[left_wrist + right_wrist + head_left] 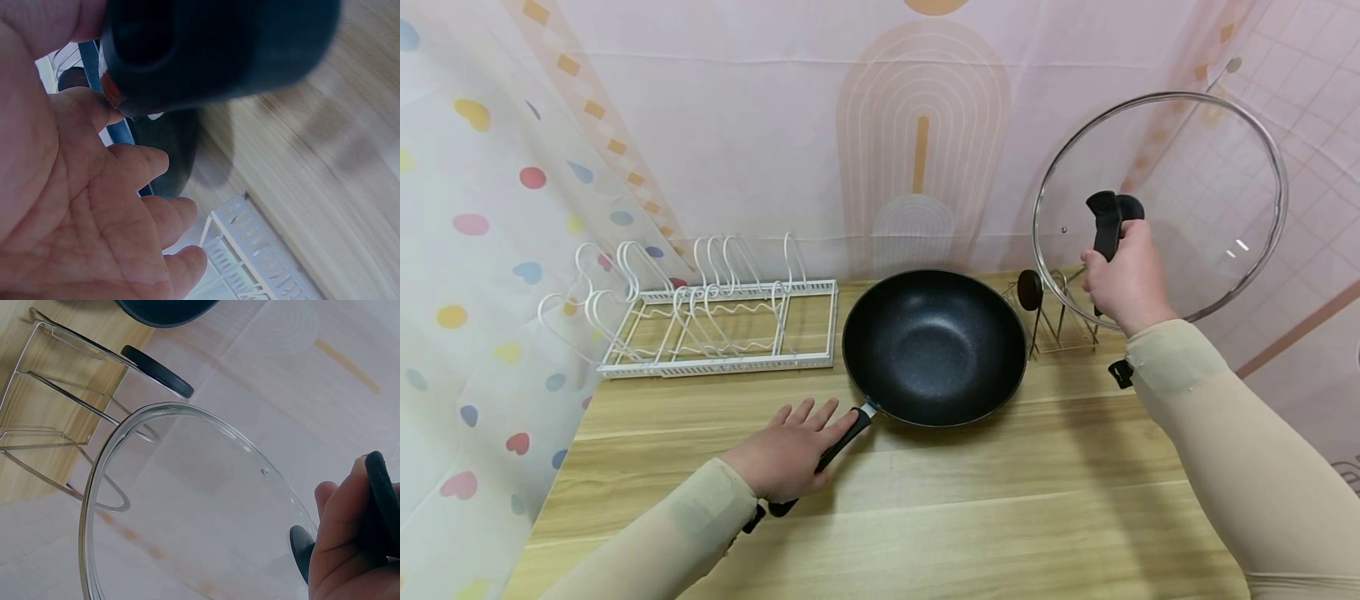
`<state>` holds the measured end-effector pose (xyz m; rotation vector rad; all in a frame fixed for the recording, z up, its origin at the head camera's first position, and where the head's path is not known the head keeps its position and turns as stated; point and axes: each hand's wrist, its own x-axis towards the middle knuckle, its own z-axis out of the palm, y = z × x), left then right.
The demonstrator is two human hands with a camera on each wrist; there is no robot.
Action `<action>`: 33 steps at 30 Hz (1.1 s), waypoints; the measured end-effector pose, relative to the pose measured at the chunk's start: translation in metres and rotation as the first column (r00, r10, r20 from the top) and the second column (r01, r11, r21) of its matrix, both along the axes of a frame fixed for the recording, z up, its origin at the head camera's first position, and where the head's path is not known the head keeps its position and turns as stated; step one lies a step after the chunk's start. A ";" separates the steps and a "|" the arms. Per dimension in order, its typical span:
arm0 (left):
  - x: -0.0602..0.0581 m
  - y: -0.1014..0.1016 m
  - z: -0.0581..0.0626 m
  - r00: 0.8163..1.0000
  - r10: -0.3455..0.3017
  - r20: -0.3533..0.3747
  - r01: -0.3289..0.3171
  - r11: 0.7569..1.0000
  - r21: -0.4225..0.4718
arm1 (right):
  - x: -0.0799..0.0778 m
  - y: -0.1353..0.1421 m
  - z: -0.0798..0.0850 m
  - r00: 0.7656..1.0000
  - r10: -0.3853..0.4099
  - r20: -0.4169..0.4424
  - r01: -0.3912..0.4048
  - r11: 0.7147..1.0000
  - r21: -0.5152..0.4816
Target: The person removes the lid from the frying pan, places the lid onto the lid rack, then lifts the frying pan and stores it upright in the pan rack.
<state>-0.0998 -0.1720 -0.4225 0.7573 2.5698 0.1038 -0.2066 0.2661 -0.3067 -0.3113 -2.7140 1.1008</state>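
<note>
A black wok (934,350) sits on the wooden table. My left hand (782,454) rests with fingers spread over its black handle (844,440); in the left wrist view the palm faces the handle (225,50) and the fingers (140,164) are not wrapped round it. At the right, my right hand (1127,279) grips the black handle (1107,223) of a large round glass lid (1213,196), which is held up on edge. Its lower rim overlaps a metal wire stand (72,347) in view; whether they touch I cannot tell.
A white rack (722,362) with several upright wire loops stands at the left, beside the wok. The wire stand carries a dark round disc (1030,290) on its near left side. A patterned curtain (737,125) hangs behind the table (970,517).
</note>
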 end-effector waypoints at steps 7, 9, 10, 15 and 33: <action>0.000 -0.001 0.000 1.000 0.001 -0.001 -0.001 1.000 -0.001 | 0.000 0.001 -0.001 1.000 -0.008 0.011 0.008 1.000 0.019; 0.000 -0.001 0.000 1.000 0.000 0.000 0.000 1.000 -0.002 | 0.000 0.001 -0.002 1.000 -0.009 0.016 0.009 1.000 0.016; 0.000 0.000 0.000 1.000 0.000 0.000 0.000 1.000 -0.004 | -0.001 0.001 -0.002 1.000 -0.009 0.020 0.009 1.000 0.013; 0.000 0.000 0.000 1.000 0.000 -0.001 0.000 1.000 -0.009 | -0.001 0.002 -0.005 0.999 -0.014 0.031 0.013 1.000 0.008; -0.001 0.000 0.001 1.000 -0.012 -0.004 0.012 1.000 -0.012 | 0.001 0.002 -0.014 0.999 -0.022 0.034 0.022 1.000 0.018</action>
